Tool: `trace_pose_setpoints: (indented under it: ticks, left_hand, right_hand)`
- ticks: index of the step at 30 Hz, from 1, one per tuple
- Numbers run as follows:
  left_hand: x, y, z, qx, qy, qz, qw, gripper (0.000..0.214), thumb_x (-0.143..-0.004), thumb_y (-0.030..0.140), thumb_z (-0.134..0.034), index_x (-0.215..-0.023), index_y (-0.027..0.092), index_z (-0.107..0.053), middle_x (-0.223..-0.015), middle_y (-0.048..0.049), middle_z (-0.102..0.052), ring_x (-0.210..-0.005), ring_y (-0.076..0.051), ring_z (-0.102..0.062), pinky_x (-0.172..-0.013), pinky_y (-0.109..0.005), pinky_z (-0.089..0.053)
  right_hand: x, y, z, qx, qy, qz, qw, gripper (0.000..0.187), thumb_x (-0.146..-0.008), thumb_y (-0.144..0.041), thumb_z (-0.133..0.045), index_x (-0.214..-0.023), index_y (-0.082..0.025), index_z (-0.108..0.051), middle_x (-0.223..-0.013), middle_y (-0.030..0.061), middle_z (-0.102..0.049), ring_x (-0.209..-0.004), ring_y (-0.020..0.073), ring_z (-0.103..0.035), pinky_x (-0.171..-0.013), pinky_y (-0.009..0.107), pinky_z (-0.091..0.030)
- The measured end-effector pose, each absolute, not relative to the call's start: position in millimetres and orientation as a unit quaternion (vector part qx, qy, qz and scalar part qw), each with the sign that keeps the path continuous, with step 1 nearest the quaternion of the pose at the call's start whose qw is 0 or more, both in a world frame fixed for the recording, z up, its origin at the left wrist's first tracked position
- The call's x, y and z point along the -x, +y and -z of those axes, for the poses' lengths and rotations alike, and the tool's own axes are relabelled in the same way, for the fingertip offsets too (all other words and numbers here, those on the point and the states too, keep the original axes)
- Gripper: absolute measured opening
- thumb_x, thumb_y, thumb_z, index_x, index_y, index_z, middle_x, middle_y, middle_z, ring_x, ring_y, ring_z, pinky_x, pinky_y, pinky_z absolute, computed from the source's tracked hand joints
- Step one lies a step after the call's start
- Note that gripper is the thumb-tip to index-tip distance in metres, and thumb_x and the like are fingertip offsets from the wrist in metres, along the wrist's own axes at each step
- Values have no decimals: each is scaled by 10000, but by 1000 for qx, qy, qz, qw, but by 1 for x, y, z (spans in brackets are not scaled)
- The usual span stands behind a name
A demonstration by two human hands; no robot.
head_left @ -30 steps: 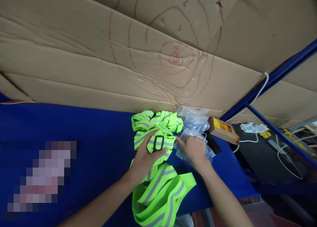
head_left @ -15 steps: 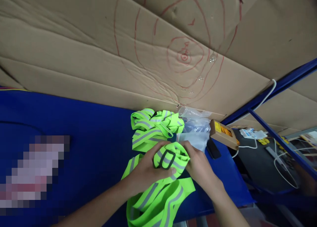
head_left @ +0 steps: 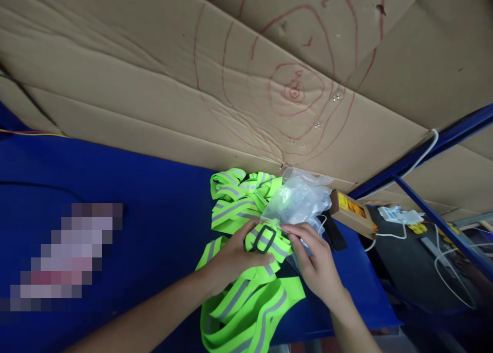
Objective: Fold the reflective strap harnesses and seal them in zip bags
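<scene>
My left hand (head_left: 242, 250) is closed around a folded neon-green reflective strap (head_left: 283, 247) with a grey stripe. A black slide buckle (head_left: 264, 239) lies on the face of this bundle. At the bundle's right side, my right hand (head_left: 314, 258) pinches the edge of a clear plastic bag (head_left: 300, 199), which stretches away behind both hands. Loose loops of green strap (head_left: 250, 317) spread over the near edge of the table. Behind the left hand, more straps (head_left: 234, 209) lie in a tangled pile.
A blue table (head_left: 154, 229) carries everything. To the right are a small cardboard box (head_left: 352, 214), a black flat object (head_left: 335, 234) and a dark surface with white cables (head_left: 439, 265). A cardboard wall (head_left: 134, 86) with red rings stands behind. A pixelated patch hides something at left.
My right hand has left the strap bundle's side and now pinches the clear bag, which has been pulled up toward the bundle. The left hand still holds the strap. The view has shifted slightly.
</scene>
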State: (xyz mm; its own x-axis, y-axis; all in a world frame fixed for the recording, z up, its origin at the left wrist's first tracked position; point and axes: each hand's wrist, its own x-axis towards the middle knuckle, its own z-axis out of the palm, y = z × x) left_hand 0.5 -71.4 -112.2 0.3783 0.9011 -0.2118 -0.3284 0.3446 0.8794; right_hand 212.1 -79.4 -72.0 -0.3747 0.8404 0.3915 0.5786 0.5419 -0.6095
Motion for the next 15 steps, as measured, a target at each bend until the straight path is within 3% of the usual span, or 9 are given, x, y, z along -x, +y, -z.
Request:
trace_pose_setpoints:
  ticks: [8,12,15]
  left_hand:
    - [-3,-72,111,-397,397,-439,701,588,-652,234,-881,-1184,234,-631,-1093,-5,-721,-1089,-254,-653,-922,-323,-513]
    - [-3,-73,107,-398,384,-448,703,647,-680,220,-849,-1280,233,-606,-1230,-30,-720,-1205,-287,-633,-1033,-371,-479]
    - [-3,-73,103,-402,376,-453,701,562,-699,209,-828,-1237,219,-665,-1246,-39,-733,-1222,-303,-638,-1069,-387,-467]
  right_hand:
    - [-206,-84,75,428,-816,-147,358,443,-1028,-81,-501,-1378,-314,-642,-1131,57,-677,-1055,174,-664,-887,282,-543]
    - [-200,-89,78,397,-847,-51,348,572,-994,-7,-488,-1469,-310,-584,-1101,80,-637,-1031,187,-644,-864,302,-552]
    - [-197,-94,85,378,-864,40,331,661,-971,27,-483,-1541,-306,-513,-1114,98,-634,-1048,215,-634,-887,348,-549]
